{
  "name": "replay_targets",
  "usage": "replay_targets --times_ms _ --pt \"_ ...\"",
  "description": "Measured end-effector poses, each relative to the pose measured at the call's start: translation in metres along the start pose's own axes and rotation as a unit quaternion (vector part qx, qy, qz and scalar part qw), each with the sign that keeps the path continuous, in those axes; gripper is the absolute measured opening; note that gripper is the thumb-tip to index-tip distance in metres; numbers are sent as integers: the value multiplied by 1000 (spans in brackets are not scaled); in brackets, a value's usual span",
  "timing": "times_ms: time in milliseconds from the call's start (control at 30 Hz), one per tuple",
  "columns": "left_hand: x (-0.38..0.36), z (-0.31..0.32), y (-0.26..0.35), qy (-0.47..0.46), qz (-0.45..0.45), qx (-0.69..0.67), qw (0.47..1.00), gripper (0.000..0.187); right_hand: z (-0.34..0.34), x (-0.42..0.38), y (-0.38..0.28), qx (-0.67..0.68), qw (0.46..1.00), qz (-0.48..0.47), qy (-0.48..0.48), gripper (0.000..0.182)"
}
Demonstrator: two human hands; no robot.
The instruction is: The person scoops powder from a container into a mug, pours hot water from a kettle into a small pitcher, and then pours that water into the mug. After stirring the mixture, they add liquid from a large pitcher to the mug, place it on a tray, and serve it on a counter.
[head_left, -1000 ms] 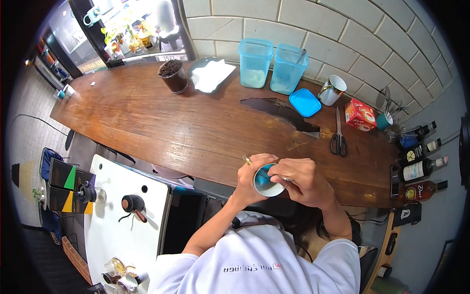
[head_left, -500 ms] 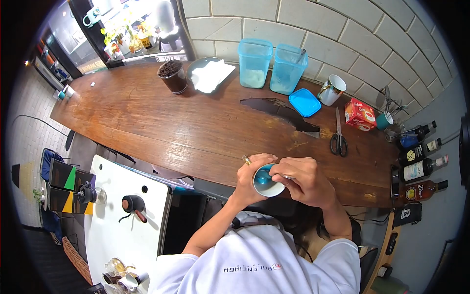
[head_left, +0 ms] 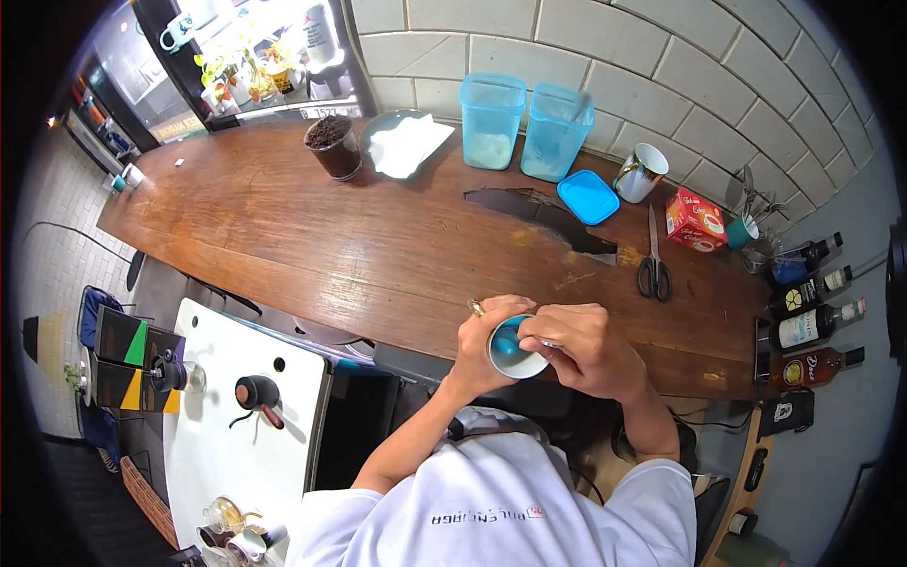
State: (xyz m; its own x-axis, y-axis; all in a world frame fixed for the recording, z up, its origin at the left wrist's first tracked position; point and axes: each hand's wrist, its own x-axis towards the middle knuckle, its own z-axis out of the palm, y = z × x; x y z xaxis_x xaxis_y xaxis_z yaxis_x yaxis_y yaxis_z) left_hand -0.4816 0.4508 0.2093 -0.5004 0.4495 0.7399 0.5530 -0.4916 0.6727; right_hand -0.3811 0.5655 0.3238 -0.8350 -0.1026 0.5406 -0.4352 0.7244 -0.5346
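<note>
My left hand (head_left: 484, 342) is wrapped round the side of a small cup (head_left: 525, 367) with a pale rim, tilted so that its inside faces me. Above the same cup, my right hand (head_left: 590, 352) pinches the handle of a spoon (head_left: 507, 342). The spoon's end reaches into the cup and looks shiny blue. Whether anything else lies at the bottom of the cup I cannot make out. Both hands are at the near edge of the wooden counter (head_left: 378, 255).
Black scissors (head_left: 654, 274), a blue lid (head_left: 588, 197), two blue containers (head_left: 491, 123), a mug (head_left: 641, 173) and a red box (head_left: 695, 220) stand or lie beyond the hands. Further left are a glass of dark grounds (head_left: 333, 151) and a plate (head_left: 383, 123). Bottles (head_left: 817, 326) line the right end.
The spoon's blue end has shifted slightly within the cup, and the right hand has moved a touch. The left hand and cup stay in place.
</note>
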Motion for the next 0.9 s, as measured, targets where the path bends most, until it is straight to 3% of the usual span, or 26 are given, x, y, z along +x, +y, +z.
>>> replay_targets --times_ms 200,300,900 --pt "0 0 1 -1 -4 4 1000 64 1 2 -2 -1 999 -3 33 11" --pt "-1 0 -1 -1 -5 -2 1000 64 0 0 -1 3 1000 4 -7 11" --pt "0 0 0 -4 -11 3 1000 63 -2 2 -4 2 1000 10 10 11"
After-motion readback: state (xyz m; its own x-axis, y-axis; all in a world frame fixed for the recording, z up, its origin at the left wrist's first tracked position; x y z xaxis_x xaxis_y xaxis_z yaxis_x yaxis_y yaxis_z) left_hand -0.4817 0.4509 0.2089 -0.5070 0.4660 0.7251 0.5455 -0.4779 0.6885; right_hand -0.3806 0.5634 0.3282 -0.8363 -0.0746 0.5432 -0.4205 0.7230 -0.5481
